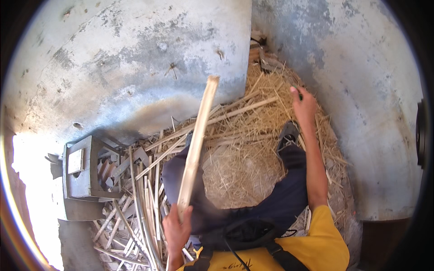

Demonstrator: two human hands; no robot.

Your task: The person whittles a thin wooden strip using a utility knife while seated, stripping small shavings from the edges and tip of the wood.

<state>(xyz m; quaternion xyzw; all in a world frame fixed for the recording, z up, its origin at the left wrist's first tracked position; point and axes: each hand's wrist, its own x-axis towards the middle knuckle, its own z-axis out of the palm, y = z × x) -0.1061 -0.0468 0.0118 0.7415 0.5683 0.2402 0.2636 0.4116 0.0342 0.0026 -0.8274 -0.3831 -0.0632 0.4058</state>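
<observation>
My left hand (176, 226) is closed around the lower end of a long, pale wooden strip (197, 144). The strip slants up and slightly right, above my dark trouser leg, its far end in front of the wall. My right hand (304, 103) is raised at the far right, arm outstretched, over the straw by my shoe. Its fingers are curled with the thumb up. A small dark green bit shows beside the thumb; the rest of what it grips is hidden.
Straw and shavings (253, 131) cover the floor between my legs. Loose wooden strips (144, 194) pile up at the left, beside a grey box-like frame (83, 174). Weathered walls (149, 54) stand ahead and to the right (370, 90). Bright light enters at far left.
</observation>
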